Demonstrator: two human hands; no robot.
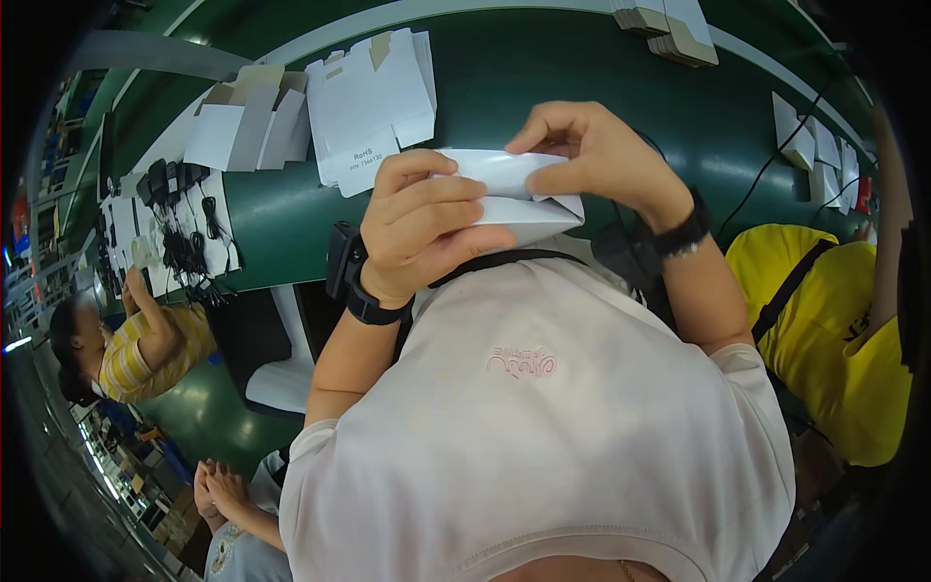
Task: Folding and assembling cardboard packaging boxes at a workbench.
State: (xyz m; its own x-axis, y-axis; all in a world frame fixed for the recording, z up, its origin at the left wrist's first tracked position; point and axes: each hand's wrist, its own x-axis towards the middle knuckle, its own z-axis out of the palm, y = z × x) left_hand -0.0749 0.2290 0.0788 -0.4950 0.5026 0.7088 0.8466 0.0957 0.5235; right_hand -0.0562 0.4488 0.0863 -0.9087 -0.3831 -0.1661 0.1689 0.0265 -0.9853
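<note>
A white cardboard box (509, 175), partly folded, is held in front of my chest at the table's near edge. My left hand (422, 209) grips its left end, fingers curled over the front and thumb along the lower side. At the other end, my right hand (592, 160) pinches the upper edge between thumb and fingers, near a folded flap. Just beyond my left hand lies a stack of flat white box blanks (373, 107). The inside of the held box is hidden from view.
Several folded white boxes (252, 126) stand left of the blanks on the green table (543, 68). Black adapters with cables (184, 223) lie farther left, near a person in a striped top (160, 354). More cartons sit far right (819, 160), near a person in yellow (824, 359).
</note>
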